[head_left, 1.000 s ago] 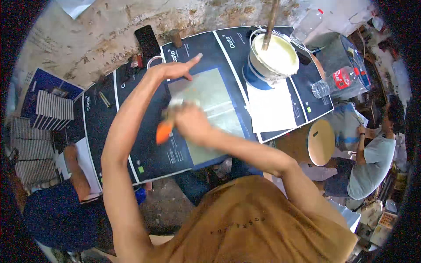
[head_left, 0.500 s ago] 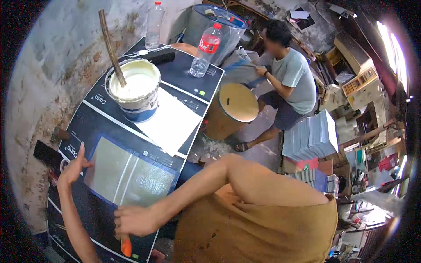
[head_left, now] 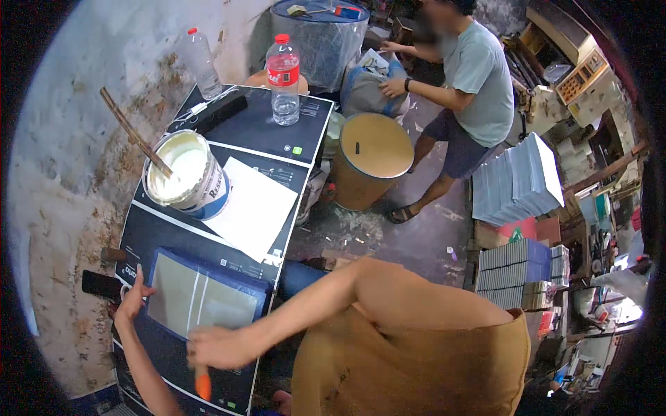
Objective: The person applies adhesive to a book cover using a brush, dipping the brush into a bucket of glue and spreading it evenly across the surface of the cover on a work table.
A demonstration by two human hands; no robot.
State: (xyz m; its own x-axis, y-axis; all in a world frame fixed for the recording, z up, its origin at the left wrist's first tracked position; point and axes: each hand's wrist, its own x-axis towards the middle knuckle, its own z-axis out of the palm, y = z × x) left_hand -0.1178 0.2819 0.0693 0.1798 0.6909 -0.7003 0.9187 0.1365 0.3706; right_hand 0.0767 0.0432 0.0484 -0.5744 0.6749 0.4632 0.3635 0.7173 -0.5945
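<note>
A blue-bordered cover sheet (head_left: 262, 290) with grey boards and pale strips down its middle lies on the dark-topped table (head_left: 159, 225). At its left edge is my left hand (head_left: 134, 299), fingers stretched, holding nothing. My right hand (head_left: 220, 348), slightly blurred, is closed round an orange-handled tool (head_left: 202, 386) at the cover's near edge. The handle's end sticks out below my fist, and the working end is hidden. Beyond the cover stands a bucket (head_left: 214, 201) of white paste with a wooden stick (head_left: 132, 128) leaning in it. White paper (head_left: 253, 211) lies beside the bucket.
Two plastic bottles (head_left: 284, 104) and a black case (head_left: 220, 113) occupy the table's far end. A phone-like black object (head_left: 103, 284) lies by the wall. Past the table are a brown drum (head_left: 368, 180), a standing person (head_left: 475, 76) in a grey shirt, and stacked sheets (head_left: 517, 182).
The view has shifted. The other person has risen from a lower, bent posture, hands now at a grey bundle. My right hand still grips the orange-handled tool beside the cover.
</note>
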